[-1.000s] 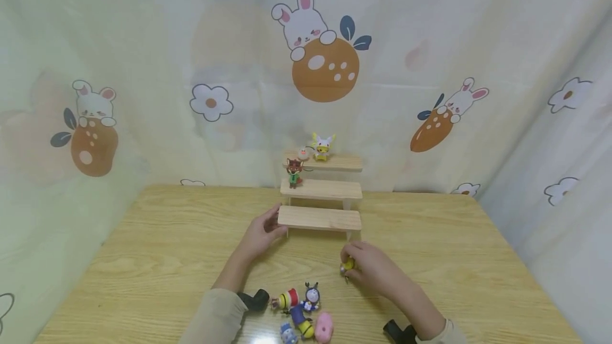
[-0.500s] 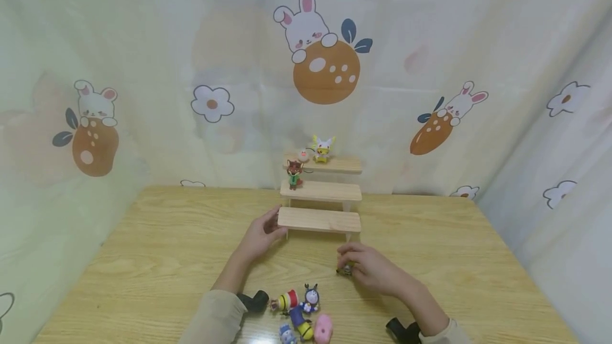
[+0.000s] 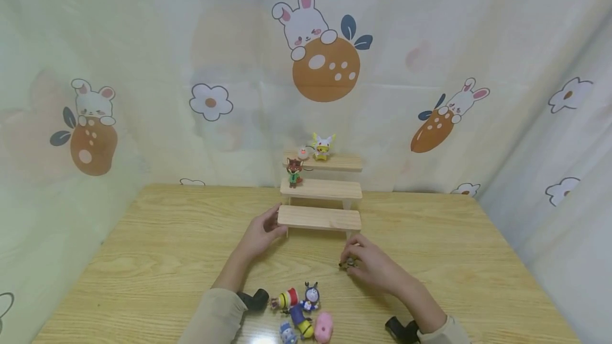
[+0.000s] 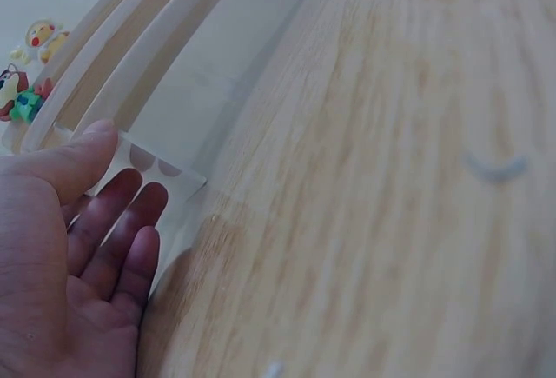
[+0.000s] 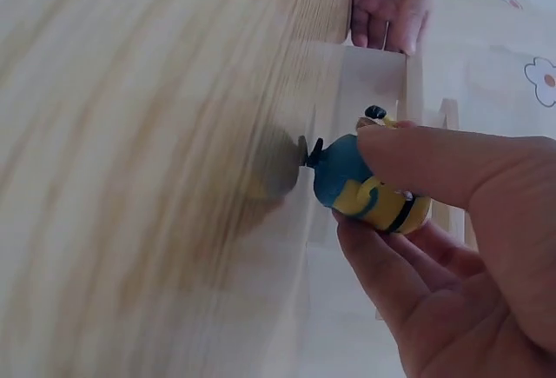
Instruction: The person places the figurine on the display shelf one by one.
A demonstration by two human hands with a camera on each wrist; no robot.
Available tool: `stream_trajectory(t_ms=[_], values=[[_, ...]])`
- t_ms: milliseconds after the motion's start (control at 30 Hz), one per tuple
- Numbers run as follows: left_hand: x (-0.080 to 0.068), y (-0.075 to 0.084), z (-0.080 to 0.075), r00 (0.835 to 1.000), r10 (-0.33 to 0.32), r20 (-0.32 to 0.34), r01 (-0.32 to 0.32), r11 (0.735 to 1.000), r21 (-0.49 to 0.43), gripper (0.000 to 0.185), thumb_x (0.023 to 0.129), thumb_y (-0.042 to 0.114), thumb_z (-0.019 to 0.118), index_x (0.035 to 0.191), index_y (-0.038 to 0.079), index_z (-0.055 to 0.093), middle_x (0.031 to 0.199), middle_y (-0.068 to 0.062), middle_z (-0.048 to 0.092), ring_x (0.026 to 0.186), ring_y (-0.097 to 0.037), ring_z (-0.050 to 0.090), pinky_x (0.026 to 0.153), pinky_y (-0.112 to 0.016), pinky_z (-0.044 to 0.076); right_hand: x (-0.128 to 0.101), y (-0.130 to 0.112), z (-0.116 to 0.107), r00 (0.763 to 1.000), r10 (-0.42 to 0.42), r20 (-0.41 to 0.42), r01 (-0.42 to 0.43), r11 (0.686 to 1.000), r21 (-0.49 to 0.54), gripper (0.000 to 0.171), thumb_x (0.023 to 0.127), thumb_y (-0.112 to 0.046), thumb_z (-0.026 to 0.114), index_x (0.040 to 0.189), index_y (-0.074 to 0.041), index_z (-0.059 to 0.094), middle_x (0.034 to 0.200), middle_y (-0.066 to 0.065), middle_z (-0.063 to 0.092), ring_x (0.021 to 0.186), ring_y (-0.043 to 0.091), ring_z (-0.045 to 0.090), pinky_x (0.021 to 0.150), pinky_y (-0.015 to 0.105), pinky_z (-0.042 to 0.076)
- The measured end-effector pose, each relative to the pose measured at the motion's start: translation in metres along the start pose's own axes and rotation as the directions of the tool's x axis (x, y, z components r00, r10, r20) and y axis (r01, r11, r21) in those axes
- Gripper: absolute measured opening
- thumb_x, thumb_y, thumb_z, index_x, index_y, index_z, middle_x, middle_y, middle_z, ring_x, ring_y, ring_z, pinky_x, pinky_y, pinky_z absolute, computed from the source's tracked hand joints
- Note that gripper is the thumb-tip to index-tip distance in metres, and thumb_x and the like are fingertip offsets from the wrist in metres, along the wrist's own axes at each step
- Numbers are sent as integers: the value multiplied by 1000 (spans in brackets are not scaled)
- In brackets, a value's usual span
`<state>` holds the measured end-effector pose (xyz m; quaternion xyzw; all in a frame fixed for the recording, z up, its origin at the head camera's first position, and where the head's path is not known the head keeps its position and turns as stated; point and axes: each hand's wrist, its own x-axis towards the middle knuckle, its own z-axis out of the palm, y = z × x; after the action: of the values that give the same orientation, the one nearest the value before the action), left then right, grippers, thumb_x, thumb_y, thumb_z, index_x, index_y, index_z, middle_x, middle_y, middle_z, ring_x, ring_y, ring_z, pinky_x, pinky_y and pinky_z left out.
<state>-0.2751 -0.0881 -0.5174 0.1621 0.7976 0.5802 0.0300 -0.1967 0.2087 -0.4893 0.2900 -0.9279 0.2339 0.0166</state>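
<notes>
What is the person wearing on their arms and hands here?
Both hands are bare: the left hand and the right hand show no gloves, and no rings are visible. Each forearm ends in a light beige sleeve pushed partway up. A small black device sits at each wrist, apparently the worn cameras.

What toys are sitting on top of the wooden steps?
On the wooden steps, a yellow toy and a small pink one stand on top; a fox stands lower. The bottom step is bare.
</notes>
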Motion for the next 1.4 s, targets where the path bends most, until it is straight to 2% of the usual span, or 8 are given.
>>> stream_trajectory(t_ms=[100, 233, 400, 633, 867, 1133, 1233, 1400], values=[[-4, 11, -2, 1000, 10, 6, -10, 1000, 8, 64, 89, 10, 65, 145, -2, 34, 130, -22, 57, 113, -32, 59, 98, -43, 49, 0, 2, 0, 1000, 2, -12, -2, 1000, -2, 22, 79, -7, 73, 99, -16, 67, 107, -5, 56, 98, 13, 59, 85, 30, 54], [-6, 13, -2, 1000, 18, -4, -18, 1000, 14, 64, 89, 10, 65, 144, -2, 35, 128, -22, 58, 110, -31, 60, 96, -42, 50, 1, 2, 1, 1000, 11, -11, -11, 1000, 15, 28, 80, -10, 73, 107, -13, 67, 114, 0, 62, 103, 18, 61, 89, 33, 54], [-7, 12, -1, 1000, 10, -16, -10, 1000, 15, 64, 89, 12, 66, 144, 0, 36, 129, -21, 58, 111, -32, 60, 98, -42, 49, 2, 0, 2, 1000, 9, -5, -9, 999, 52, 24, 82, -13, 71, 107, -12, 69, 118, 7, 62, 103, 20, 62, 87, 31, 55], [-6, 14, 0, 1000, 10, -16, -10, 1000, 10, 64, 89, 12, 66, 144, -1, 36, 129, -21, 58, 112, -32, 60, 98, -41, 49, 2, 0, 3, 1000, 11, -9, -11, 998, 69, 17, 85, -12, 69, 102, -14, 70, 114, 2, 62, 105, 19, 61, 87, 27, 54], [8, -22, 4, 999, 30, -38, -29, 1000, 7, 67, 87, 16, 69, 145, 7, 38, 128, -17, 60, 110, -28, 61, 97, -39, 50, 2, 1, 3, 1000, -5, 2, 4, 993, 120, 18, 85, -11, 69, 103, -12, 70, 113, 0, 62, 102, 17, 61, 83, 21, 54], [6, -24, 4, 999, 41, -32, -41, 999, -1, 67, 87, 13, 68, 145, 6, 37, 128, -18, 59, 111, -28, 61, 95, -38, 51, 2, 2, 5, 1000, -9, 7, 8, 990, 141, 18, 85, -9, 68, 103, -12, 69, 110, -3, 62, 98, 15, 62, 82, 21, 55], [4, -20, 5, 999, 32, -34, -32, 999, -4, 66, 87, 9, 67, 145, 4, 36, 128, -20, 59, 111, -30, 60, 96, -40, 50, 1, 3, 6, 1000, -8, 6, 7, 989, 151, 18, 85, -8, 68, 102, -12, 69, 109, -4, 62, 97, 14, 62, 82, 21, 55], [-4, 3, 2, 999, 36, -16, -36, 999, 6, 64, 89, 6, 64, 145, -2, 34, 127, -23, 58, 110, -33, 60, 96, -43, 50, 1, 4, 8, 1000, -2, 6, 1, 988, 157, 17, 86, -9, 67, 102, -14, 69, 109, -4, 62, 97, 13, 62, 82, 21, 54]])
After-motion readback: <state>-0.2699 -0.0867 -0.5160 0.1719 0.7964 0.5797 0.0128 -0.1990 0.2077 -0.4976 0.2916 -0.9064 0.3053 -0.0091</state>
